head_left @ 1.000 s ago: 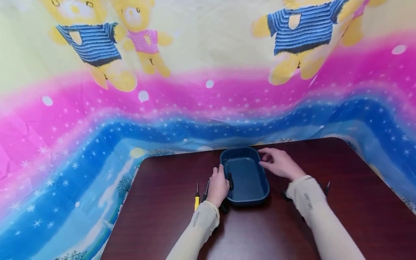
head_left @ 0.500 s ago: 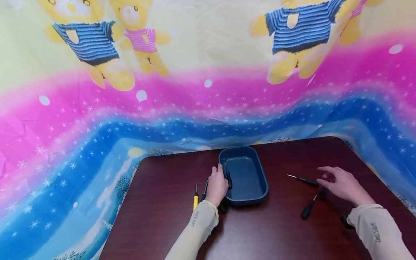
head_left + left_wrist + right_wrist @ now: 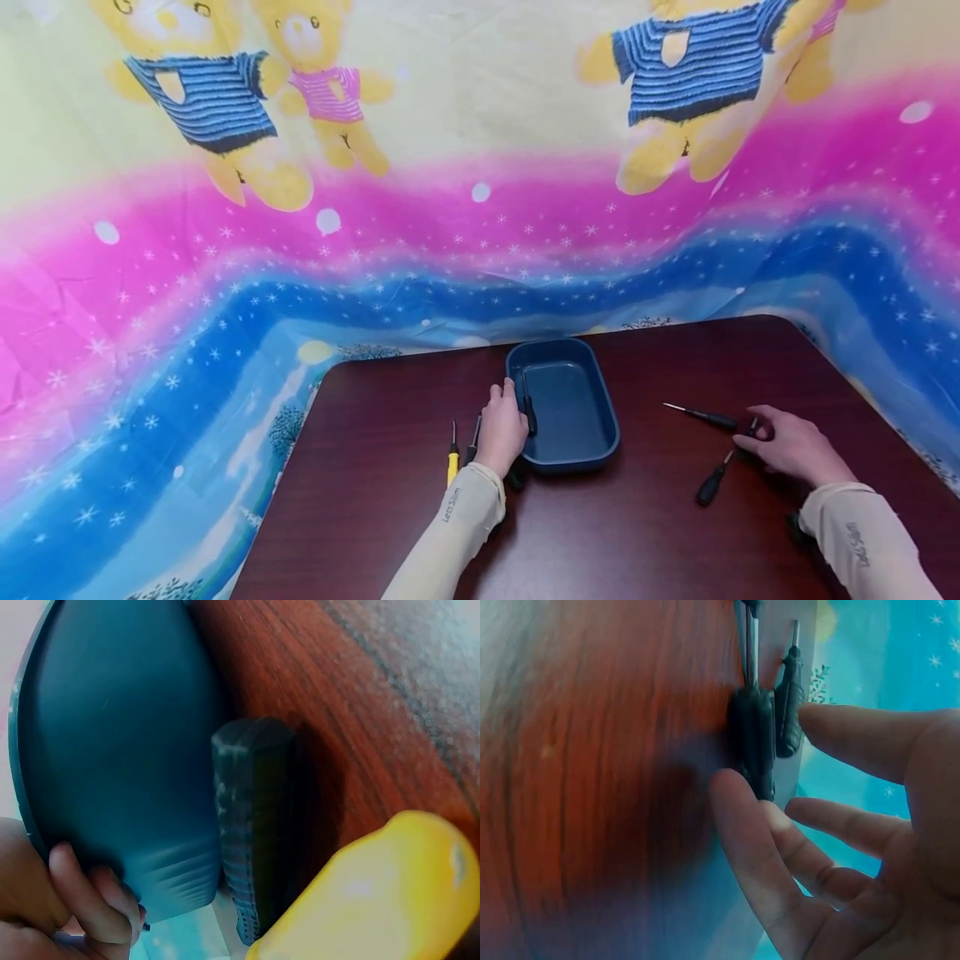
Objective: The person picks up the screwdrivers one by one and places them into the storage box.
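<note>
My left hand grips the left wall of a dark blue plastic box, fingers curled at its rim in the left wrist view. Inside the box, a black-handled screwdriver leans along that wall. On the right, my right hand reaches low over the table among black-handled screwdrivers. One screwdriver points left, and another lies with its handle towards me. In the right wrist view the fingers are spread, thumb and fingertips close about a black handle, with a second screwdriver beyond.
Left of the box lie a yellow-handled screwdriver and a black-handled tool, partly behind the left hand and sleeve. The dark wooden table has rounded far corners, with a printed bear cloth hanging behind it.
My right hand has moved from the box's right rim to the screwdrivers on the right, then lower among them. The left hand keeps its hold on the box.
</note>
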A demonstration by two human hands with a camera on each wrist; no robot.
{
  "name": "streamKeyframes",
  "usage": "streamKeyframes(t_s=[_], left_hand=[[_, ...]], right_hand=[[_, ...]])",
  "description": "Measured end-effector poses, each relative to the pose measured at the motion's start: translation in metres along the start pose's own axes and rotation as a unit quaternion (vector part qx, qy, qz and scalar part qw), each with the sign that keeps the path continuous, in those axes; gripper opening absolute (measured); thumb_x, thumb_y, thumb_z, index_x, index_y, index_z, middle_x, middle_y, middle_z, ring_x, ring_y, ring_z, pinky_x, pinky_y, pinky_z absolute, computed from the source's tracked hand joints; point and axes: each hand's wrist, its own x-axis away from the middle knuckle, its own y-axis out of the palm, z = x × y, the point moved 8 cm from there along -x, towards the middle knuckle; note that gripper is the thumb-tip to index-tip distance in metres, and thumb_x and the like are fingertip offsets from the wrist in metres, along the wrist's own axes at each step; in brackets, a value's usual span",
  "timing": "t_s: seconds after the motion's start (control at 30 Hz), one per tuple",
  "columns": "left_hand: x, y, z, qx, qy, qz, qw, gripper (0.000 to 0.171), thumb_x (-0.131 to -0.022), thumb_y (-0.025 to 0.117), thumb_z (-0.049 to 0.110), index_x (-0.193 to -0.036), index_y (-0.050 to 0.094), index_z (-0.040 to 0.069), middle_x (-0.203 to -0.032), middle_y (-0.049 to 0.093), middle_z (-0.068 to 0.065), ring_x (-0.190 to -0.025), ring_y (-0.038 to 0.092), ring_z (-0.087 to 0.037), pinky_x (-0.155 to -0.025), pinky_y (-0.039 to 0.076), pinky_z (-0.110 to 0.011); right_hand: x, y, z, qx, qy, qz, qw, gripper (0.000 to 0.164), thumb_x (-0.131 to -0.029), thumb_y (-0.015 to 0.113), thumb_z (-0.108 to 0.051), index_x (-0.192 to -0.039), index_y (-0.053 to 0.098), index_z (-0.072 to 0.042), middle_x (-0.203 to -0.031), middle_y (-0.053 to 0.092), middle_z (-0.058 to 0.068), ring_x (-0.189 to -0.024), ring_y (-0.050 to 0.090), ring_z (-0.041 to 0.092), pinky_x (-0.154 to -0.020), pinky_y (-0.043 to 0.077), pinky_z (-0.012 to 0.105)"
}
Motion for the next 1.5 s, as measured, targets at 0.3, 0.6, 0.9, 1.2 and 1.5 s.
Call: streamKeyframes(t_s=[0.3, 0.6, 0.9, 1.2, 1.5], left_hand=[[0.0, 0.0, 0.0, -0.001, -0.006, -0.002, 1.0, 0.06, -0.099, 0.067, 0.008, -0.154, 0.045, 0.0, -0.137, 0.057, -0.023, -0.089, 0.07, -0.03, -0.082, 0.062, -0.043], [0.0, 0.001, -0.001, 0.0, -0.005, 0.003, 1.0, 0.06, -0.098, 0.067, 0.007, -0.153, 0.046, 0.0, -0.136, 0.057, -0.023, -0.091, 0.071, -0.032, -0.082, 0.062, -0.044], [0.0, 0.001, -0.001, -0.002, 0.001, 0.008, 1.0, 0.059, -0.098, 0.067, 0.008, -0.153, 0.046, -0.002, -0.134, 0.058, -0.023, -0.088, 0.071, -0.031, -0.082, 0.063, -0.043], [0.0, 0.001, -0.001, 0.002, -0.002, 0.005, 1.0, 0.06, -0.097, 0.068, 0.007, -0.153, 0.046, -0.001, -0.135, 0.058, -0.024, -0.09, 0.072, -0.032, -0.081, 0.063, -0.044], [0.0, 0.0, -0.001, 0.003, 0.0, 0.011, 0.9999, 0.06, -0.097, 0.068, 0.006, -0.152, 0.047, -0.002, -0.134, 0.058, -0.023, -0.089, 0.072, -0.031, -0.081, 0.063, -0.043]], right_hand=[[-0.002, 0.005, -0.005, -0.013, -0.005, 0.011, 1.0, 0.06, -0.095, 0.07, -0.015, -0.139, 0.042, 0.015, -0.088, 0.052, 0.013, -0.067, 0.069, 0.015, -0.06, 0.059, 0.035], [-0.002, 0.005, -0.005, -0.021, 0.014, 0.012, 1.0, 0.06, -0.093, 0.066, -0.006, -0.142, 0.038, 0.016, -0.09, 0.053, 0.016, -0.066, 0.07, 0.016, -0.061, 0.059, 0.036], [-0.001, 0.002, -0.007, -0.022, 0.008, 0.008, 1.0, 0.06, -0.093, 0.065, -0.004, -0.142, 0.036, 0.017, -0.089, 0.054, 0.016, -0.065, 0.07, 0.017, -0.06, 0.059, 0.037], [-0.001, -0.007, -0.001, -0.009, 0.028, 0.028, 0.999, 0.057, -0.095, 0.064, -0.01, -0.139, 0.042, 0.018, -0.083, 0.058, 0.012, -0.063, 0.068, 0.016, -0.06, 0.055, 0.036], [0.0, -0.011, 0.002, 0.031, -0.005, 0.056, 0.998, 0.047, -0.087, 0.072, -0.009, -0.124, 0.056, 0.016, -0.09, 0.055, 0.018, -0.066, 0.064, 0.017, -0.063, 0.047, 0.038]])
